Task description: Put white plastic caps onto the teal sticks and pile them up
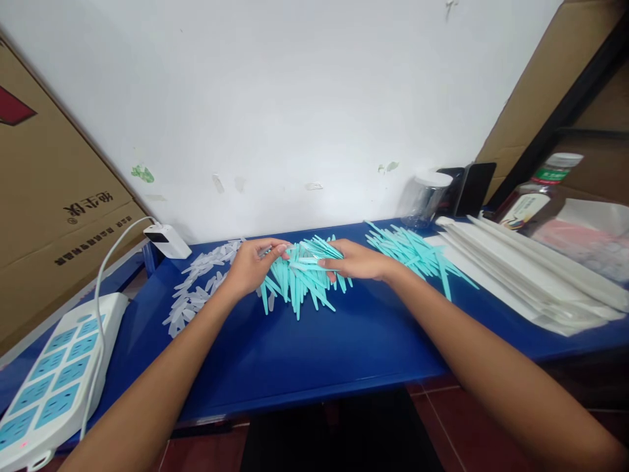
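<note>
The sticks point(407, 249) look like smooth matt plastic, the pale pieces point(189, 301) like frosted plastic, the table point(295, 354) smooth with a faint gloss, the power strip point(63, 372) hard plastic, and the box point(59, 164) matt cardboard.

"What can you read on the box point(49, 174)?"
"Large black Chinese characters point(89, 204), upside down, perhaps 绝尘侠, with an ® point(73, 221) beside them."
"And the smaller line point(101, 239) below?"
"More Chinese characters, too small to make out."
"The bottle point(533, 193)?"
"Its green band point(549, 174) bears pale writing, too blurred to read; its label point(525, 211) is no clearer."
</note>
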A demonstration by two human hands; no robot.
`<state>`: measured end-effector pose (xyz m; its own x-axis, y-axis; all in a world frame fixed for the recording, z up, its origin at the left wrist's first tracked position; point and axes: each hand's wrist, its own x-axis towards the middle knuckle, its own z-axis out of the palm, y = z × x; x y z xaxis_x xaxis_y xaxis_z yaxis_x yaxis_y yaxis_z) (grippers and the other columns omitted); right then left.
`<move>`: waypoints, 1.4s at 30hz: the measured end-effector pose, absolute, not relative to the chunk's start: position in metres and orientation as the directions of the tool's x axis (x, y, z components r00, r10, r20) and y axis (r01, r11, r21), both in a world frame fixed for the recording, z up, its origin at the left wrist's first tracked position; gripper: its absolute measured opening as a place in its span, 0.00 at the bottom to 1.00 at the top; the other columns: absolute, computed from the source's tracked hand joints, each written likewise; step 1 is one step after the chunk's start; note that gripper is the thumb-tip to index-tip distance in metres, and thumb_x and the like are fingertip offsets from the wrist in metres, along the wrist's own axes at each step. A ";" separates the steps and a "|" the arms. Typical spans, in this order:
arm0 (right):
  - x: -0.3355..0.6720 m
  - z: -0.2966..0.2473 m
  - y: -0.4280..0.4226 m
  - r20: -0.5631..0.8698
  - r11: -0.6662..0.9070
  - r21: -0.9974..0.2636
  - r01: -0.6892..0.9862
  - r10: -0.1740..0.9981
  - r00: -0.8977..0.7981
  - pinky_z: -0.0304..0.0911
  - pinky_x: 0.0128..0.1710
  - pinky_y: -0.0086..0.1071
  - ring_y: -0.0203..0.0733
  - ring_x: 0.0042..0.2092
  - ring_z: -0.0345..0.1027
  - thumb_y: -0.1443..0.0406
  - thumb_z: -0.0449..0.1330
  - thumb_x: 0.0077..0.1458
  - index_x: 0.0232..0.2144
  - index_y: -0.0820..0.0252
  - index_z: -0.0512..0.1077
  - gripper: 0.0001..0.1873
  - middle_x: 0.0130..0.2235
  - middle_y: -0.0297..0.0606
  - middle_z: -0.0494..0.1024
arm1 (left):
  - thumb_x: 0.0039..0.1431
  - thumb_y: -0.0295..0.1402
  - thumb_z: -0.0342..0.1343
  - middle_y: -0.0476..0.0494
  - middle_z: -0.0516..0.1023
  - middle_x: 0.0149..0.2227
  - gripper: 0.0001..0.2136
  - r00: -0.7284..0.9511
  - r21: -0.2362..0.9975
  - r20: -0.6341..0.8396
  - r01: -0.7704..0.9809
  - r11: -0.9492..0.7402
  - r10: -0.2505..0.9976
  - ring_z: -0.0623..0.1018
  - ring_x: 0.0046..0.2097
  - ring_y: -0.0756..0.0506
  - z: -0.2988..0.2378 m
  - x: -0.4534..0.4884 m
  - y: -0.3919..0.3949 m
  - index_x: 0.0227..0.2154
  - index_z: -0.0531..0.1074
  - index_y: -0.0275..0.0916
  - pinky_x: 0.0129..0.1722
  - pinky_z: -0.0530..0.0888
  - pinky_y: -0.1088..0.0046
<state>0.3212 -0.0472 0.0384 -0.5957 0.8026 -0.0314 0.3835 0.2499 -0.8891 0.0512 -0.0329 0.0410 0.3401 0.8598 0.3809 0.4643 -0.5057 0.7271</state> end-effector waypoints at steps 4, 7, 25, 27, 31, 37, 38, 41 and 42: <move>0.320 0.039 -0.048 -0.061 0.197 -0.922 0.334 0.777 -0.627 0.51 0.21 0.27 0.32 0.23 0.56 0.56 0.60 0.64 0.41 0.59 0.70 0.12 0.27 0.33 0.77 | 0.65 0.43 0.61 0.41 0.86 0.35 0.14 0.353 0.746 0.390 0.420 -0.516 0.851 0.82 0.44 0.40 0.040 0.056 -0.039 0.41 0.79 0.37 0.48 0.73 0.66; 0.321 0.039 -0.048 -0.073 0.183 -0.928 0.324 0.764 -0.641 0.51 0.21 0.26 0.32 0.22 0.56 0.57 0.61 0.62 0.40 0.59 0.69 0.11 0.27 0.34 0.77 | 0.64 0.43 0.63 0.41 0.85 0.34 0.13 0.345 0.767 0.381 0.400 -0.501 0.858 0.82 0.41 0.42 0.039 0.058 -0.042 0.39 0.77 0.37 0.44 0.73 0.67; 0.322 0.039 -0.047 -0.080 0.199 -0.925 0.324 0.732 -0.677 0.51 0.20 0.25 0.31 0.23 0.56 0.56 0.60 0.65 0.39 0.59 0.68 0.11 0.28 0.34 0.77 | 0.51 0.44 0.72 0.40 0.84 0.35 0.15 0.268 0.844 0.351 0.325 -0.427 0.897 0.78 0.36 0.45 0.040 0.055 -0.039 0.34 0.83 0.36 0.34 0.71 0.70; 0.323 0.038 -0.047 -0.079 0.201 -0.925 0.323 0.729 -0.680 0.50 0.20 0.25 0.31 0.23 0.57 0.56 0.60 0.64 0.40 0.59 0.68 0.12 0.28 0.34 0.77 | 0.51 0.43 0.73 0.41 0.84 0.35 0.15 0.261 0.841 0.350 0.335 -0.425 0.899 0.75 0.31 0.47 0.040 0.053 -0.038 0.35 0.84 0.37 0.30 0.68 0.71; 0.323 0.038 -0.047 -0.080 0.201 -0.927 0.317 0.719 -0.690 0.51 0.20 0.25 0.31 0.23 0.57 0.56 0.60 0.64 0.39 0.58 0.68 0.11 0.28 0.34 0.77 | 0.51 0.42 0.73 0.45 0.83 0.30 0.14 0.258 0.805 0.354 0.404 -0.433 0.899 0.62 0.22 0.53 0.041 0.051 -0.039 0.36 0.85 0.39 0.22 0.57 0.72; 0.323 0.039 -0.048 -0.090 0.196 -0.927 0.318 0.709 -0.699 0.51 0.19 0.25 0.31 0.23 0.57 0.57 0.60 0.64 0.37 0.59 0.67 0.11 0.28 0.34 0.77 | 0.51 0.43 0.72 0.45 0.81 0.27 0.13 0.278 0.742 0.408 0.454 -0.493 0.870 0.66 0.24 0.51 0.046 0.056 -0.046 0.34 0.86 0.40 0.24 0.61 0.71; 0.322 0.039 -0.048 -0.093 0.195 -0.928 0.318 0.707 -0.701 0.51 0.19 0.25 0.31 0.23 0.57 0.58 0.60 0.64 0.37 0.59 0.67 0.11 0.28 0.34 0.77 | 0.51 0.43 0.72 0.45 0.81 0.27 0.13 0.283 0.738 0.412 0.454 -0.500 0.866 0.68 0.24 0.50 0.046 0.057 -0.047 0.34 0.86 0.40 0.24 0.62 0.71; 0.322 0.040 -0.048 -0.103 0.185 -0.931 0.316 0.696 -0.711 0.50 0.19 0.25 0.31 0.22 0.57 0.58 0.60 0.64 0.38 0.59 0.67 0.11 0.28 0.34 0.77 | 0.52 0.43 0.71 0.45 0.82 0.27 0.12 0.295 0.727 0.423 0.454 -0.515 0.857 0.67 0.23 0.50 0.046 0.058 -0.047 0.34 0.86 0.40 0.23 0.63 0.71; 0.322 0.040 -0.048 -0.106 0.182 -0.931 0.315 0.693 -0.713 0.50 0.19 0.25 0.31 0.22 0.56 0.58 0.60 0.64 0.37 0.59 0.67 0.11 0.28 0.34 0.76 | 0.53 0.43 0.71 0.45 0.82 0.27 0.11 0.294 0.723 0.430 0.455 -0.521 0.854 0.67 0.23 0.50 0.046 0.058 -0.047 0.34 0.86 0.41 0.23 0.63 0.71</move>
